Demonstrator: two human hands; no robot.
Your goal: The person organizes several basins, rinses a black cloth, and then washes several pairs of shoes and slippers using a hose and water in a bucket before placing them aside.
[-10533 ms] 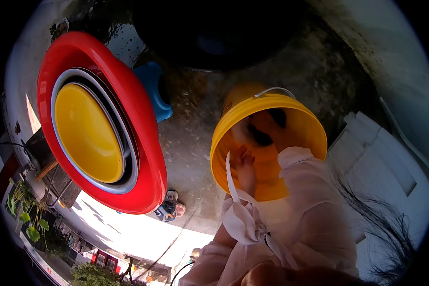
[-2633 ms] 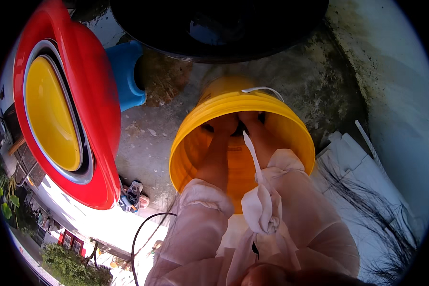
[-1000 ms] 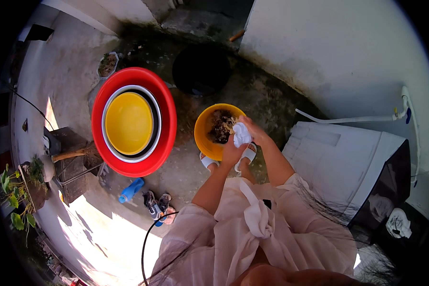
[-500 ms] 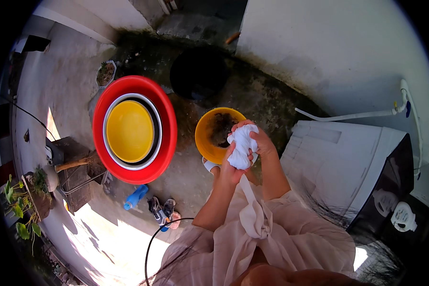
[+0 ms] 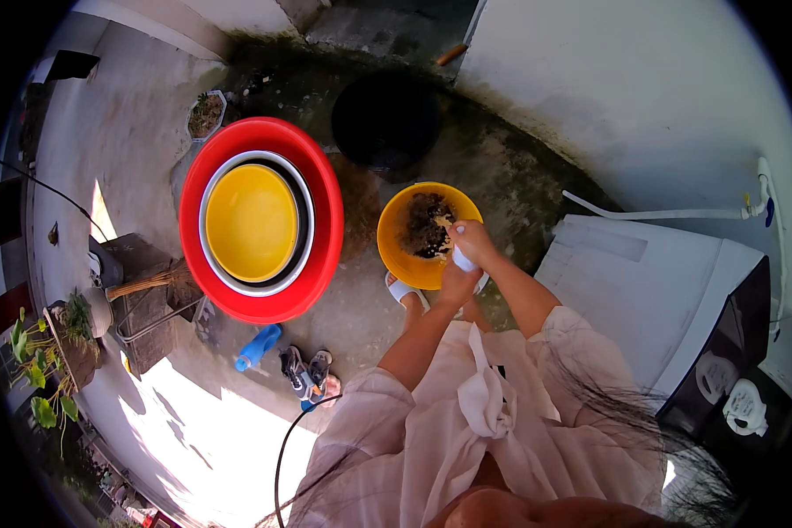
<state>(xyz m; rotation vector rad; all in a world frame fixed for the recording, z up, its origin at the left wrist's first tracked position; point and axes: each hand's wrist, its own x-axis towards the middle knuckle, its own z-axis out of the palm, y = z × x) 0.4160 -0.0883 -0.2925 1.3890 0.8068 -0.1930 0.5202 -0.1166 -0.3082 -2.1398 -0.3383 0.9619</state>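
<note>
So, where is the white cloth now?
In the head view, the cloth is right of centre, held by the left hand and right hand, over the lower right of the yellow bucket.

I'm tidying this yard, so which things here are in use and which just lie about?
In use:
left hand and right hand, both gripping the white cloth
yellow bucket by the hands

Apparently just lying or standing about:
loose shoes
potted plant
white jug

Bunched white cloth (image 5: pixel 463 259), mostly hidden, over the near-right rim of the yellow bucket (image 5: pixel 392 249)
</note>
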